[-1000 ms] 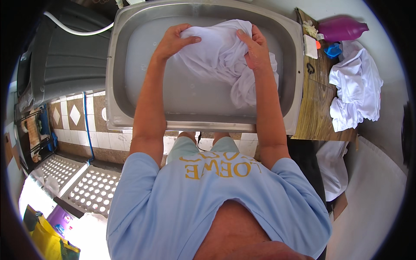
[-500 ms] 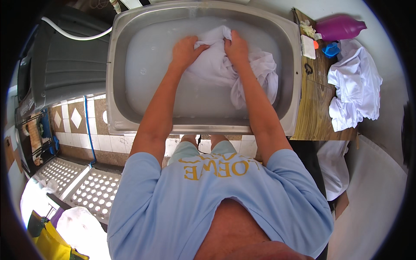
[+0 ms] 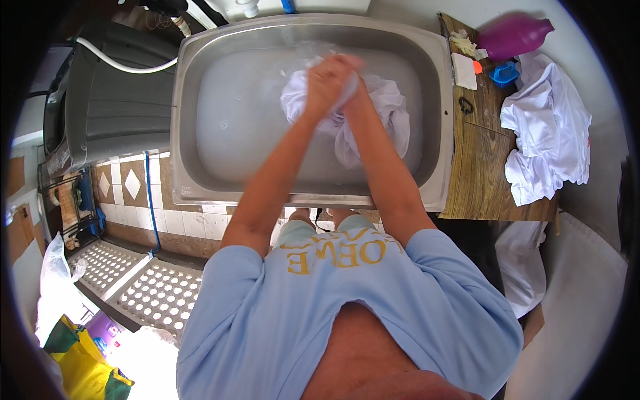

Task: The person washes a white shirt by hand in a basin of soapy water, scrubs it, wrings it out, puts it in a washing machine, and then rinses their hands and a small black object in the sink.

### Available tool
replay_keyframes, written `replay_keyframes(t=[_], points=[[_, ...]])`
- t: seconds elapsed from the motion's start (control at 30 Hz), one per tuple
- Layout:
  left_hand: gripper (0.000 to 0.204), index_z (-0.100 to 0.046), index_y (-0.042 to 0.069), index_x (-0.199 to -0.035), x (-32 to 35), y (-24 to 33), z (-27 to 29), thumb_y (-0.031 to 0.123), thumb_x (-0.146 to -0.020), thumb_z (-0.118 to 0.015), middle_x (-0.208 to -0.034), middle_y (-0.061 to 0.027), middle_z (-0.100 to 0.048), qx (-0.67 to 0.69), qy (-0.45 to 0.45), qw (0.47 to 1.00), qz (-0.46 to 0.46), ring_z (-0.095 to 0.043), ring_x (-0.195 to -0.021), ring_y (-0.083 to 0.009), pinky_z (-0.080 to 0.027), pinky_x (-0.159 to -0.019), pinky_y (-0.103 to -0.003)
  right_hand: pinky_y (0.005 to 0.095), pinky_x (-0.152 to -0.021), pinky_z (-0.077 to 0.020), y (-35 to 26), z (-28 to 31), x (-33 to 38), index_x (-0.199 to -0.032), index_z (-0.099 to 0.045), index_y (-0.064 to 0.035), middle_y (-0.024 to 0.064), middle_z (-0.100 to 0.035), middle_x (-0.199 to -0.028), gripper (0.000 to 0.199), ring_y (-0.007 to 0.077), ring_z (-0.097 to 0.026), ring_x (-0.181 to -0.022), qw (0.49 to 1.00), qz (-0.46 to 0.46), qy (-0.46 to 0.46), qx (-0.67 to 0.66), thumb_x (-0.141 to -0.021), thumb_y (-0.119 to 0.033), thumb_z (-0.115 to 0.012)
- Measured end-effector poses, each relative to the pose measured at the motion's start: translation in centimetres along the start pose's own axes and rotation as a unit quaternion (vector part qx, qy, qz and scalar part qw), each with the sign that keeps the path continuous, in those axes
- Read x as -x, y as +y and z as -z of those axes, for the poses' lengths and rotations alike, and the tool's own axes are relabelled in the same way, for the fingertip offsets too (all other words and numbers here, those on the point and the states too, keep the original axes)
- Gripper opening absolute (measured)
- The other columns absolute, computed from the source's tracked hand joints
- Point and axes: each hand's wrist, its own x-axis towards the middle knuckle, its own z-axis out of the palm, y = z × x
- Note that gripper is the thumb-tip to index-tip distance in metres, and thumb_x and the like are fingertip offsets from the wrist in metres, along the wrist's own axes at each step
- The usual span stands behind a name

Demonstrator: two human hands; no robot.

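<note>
Setting: a tiled washing corner with a large rectangular stainless-steel sink (image 3: 200, 200) holding cloudy water, a dark grey machine lid (image 3: 113, 113) to its left and a narrow wooden side shelf (image 3: 480, 180) to its right.
Left hand: the left hand (image 3: 325, 80) is closed in a fist around a bunched part of the wet white cloth garment (image 3: 380, 127), pressed against the other hand.
Right hand: the right hand (image 3: 352, 85) is clenched on the same bunch, partly hidden behind the left, knuckle to knuckle with it.
Garment: it sits in the far right half of the sink, half in the water, its loose folds trailing toward the right wall.
Progress: judging by the soaked cloth and milky water, 1 piece is mid-scrub; rinsing and wringing look not yet done.
Waiting: a heap of dry-looking white clothes (image 3: 547, 133) lies on the shelf, apart from the sink.
Supplies: a magenta plastic bottle (image 3: 513, 37), a white soap bar (image 3: 464, 70) and a small blue plastic cap (image 3: 505, 72) stand at the shelf's far end.
</note>
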Motion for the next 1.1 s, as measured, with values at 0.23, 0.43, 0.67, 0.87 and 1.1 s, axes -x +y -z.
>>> replay_keyframes(t=[0.23, 0.43, 0.67, 0.87, 1.1], points=[[0.023, -0.063, 0.01, -0.06, -2.3, -3.9, 3.1, 0.026, -0.074, -0.07, -0.062, -0.0088, -0.063, -0.552, -0.057, 0.83, 0.058, -0.06, -0.056, -0.027, -0.045, -0.049, -0.036, 0.0401, -0.092, -0.0443, 2.5, -1.6, 0.9, -0.115, -0.055, -0.0094, 0.0043, -0.059, -0.108, 0.039, 0.017, -0.054, -0.105, 0.998, 0.017, 0.036, 0.058, -0.087, -0.036, -0.055], [0.013, -0.065, 0.007, -0.071, -2.5, -7.0, -0.3, 0.019, -0.076, -0.065, -0.065, -0.0105, -0.061, -0.412, -0.136, 0.89, -0.14, -0.061, -0.059, -0.0246, -0.046, -0.053, -0.036, 0.0323, -0.082, -0.0477, 0.8, 9.8, -5.0, -0.114, -0.056, -0.008, 0.0059, -0.058, -0.094, 0.038, 0.0196, -0.057, -0.093, 0.946, 0.142, -0.286, -0.049, -0.09, -0.037, -0.049], [0.004, -0.067, 0.004, -0.076, -4.1, -5.0, 4.0, 0.007, -0.076, -0.065, -0.07, -0.0118, -0.065, -0.445, -0.052, 0.889, 0.093, -0.061, -0.063, -0.0205, -0.045, -0.06, -0.033, 0.0344, -0.072, -0.0472, 1.2, -1.9, -0.1, -0.097, -0.056, -0.0097, 0.0005, -0.055, -0.08, 0.022, 0.0158, -0.056, -0.078, 0.996, 0.014, 0.061, 0.06, -0.091, -0.029, -0.048], [0.018, -0.064, 0.003, -0.066, -1.8, -10.2, 7.2, 0.014, -0.079, -0.068, -0.063, -0.0122, -0.061, -0.395, -0.058, 0.912, -0.088, -0.057, -0.056, -0.0171, -0.044, -0.054, -0.032, 0.0382, -0.073, -0.0493, 1.7, 2.1, -1.1, -0.095, -0.053, -0.0096, 0.0038, -0.055, -0.083, 0.027, 0.0196, -0.057, -0.077, 0.989, 0.047, -0.12, 0.07, -0.096, -0.034, -0.042], [0.044, -0.067, 0.004, -0.079, -3.6, -2.8, 11.9, 0.047, -0.073, -0.075, -0.064, -0.0115, -0.059, -0.552, -0.173, 0.815, 0.016, -0.056, -0.059, -0.0264, -0.044, -0.057, -0.032, 0.0505, -0.097, -0.0429, -4.7, -2.5, 1.3, -0.122, -0.047, -0.0007, 0.019, -0.055, -0.121, 0.055, 0.0352, -0.053, -0.113, 0.995, 0.024, 0.084, 0.052, -0.09, -0.045, -0.056]])
